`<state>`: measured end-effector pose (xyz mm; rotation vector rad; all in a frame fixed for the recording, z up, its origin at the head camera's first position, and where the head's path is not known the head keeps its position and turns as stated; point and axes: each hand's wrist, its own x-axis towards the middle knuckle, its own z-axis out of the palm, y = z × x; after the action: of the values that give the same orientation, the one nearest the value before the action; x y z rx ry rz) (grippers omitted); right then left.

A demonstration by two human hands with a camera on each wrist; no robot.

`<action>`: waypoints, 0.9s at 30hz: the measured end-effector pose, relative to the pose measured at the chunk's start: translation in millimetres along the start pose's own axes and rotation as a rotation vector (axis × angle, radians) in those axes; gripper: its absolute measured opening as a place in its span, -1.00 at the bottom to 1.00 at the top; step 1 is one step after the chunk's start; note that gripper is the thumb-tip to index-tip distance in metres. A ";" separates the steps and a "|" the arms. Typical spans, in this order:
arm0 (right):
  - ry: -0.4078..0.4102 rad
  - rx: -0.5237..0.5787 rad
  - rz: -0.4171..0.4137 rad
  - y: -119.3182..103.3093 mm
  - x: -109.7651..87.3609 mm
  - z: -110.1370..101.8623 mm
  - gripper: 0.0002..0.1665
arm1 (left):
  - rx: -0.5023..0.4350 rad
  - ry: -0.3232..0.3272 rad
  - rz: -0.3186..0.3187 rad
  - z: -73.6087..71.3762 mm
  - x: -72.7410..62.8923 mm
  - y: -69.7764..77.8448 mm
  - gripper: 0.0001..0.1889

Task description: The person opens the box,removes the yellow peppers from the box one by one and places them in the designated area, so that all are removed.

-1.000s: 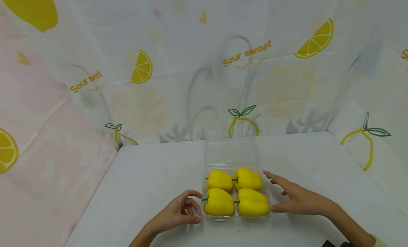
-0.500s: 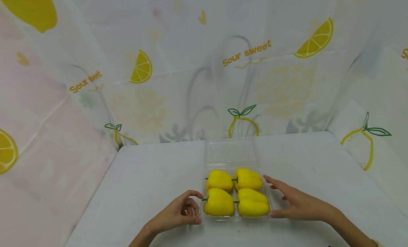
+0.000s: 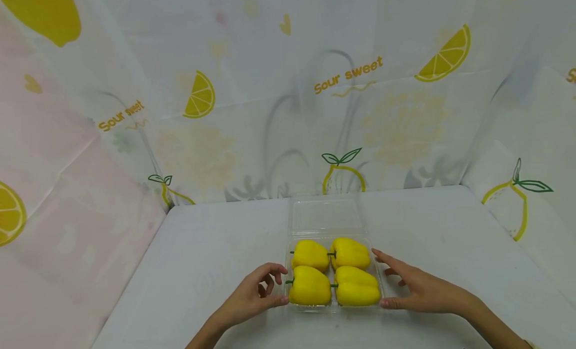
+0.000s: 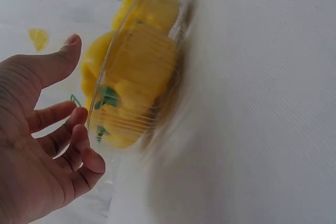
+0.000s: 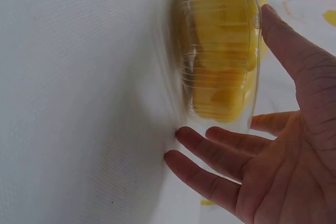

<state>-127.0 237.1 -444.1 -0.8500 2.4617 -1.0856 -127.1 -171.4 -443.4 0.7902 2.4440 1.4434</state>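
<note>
Several yellow bell peppers (image 3: 309, 286) with green stems fill a clear plastic clamshell box (image 3: 334, 308) on the table. Its transparent lid (image 3: 327, 216) lies folded back, away from the person. At the box's left side is my left hand (image 3: 252, 295), fingers loosely bent and thumb apart, holding nothing. In the left wrist view its fingertips sit right by the rim. My right hand (image 3: 420, 291) spans the right side, thumb and fingers spread. The right wrist view has the right thumb (image 5: 286, 40) at the rim and the lower fingertips close to the tabletop.
The white table (image 3: 216, 239) extends around the box on all sides. Behind it and to both sides hangs a pale cloth (image 3: 252, 49) printed with lemons and lettering.
The left hand has shifted slightly toward the box, its thumb now at the near left corner. The right hand has lowered a little along the right side. Box and peppers stay put.
</note>
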 end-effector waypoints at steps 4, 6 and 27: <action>-0.004 0.003 0.001 -0.3 0.4 -0.9 0.15 | 0.112 0.059 0.004 6.9 5.6 3.7 -0.39; -0.005 0.006 0.002 -0.2 0.6 -1.1 0.15 | 0.184 0.078 -0.007 10.6 8.1 6.5 -0.34; -0.018 0.010 0.017 -0.6 -1.4 -0.7 0.16 | 0.582 0.175 0.102 29.7 17.9 15.6 -0.16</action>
<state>-126.1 238.0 -443.1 -0.8308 2.4423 -1.0781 -124.2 -133.5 -443.3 0.9331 3.0500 0.8476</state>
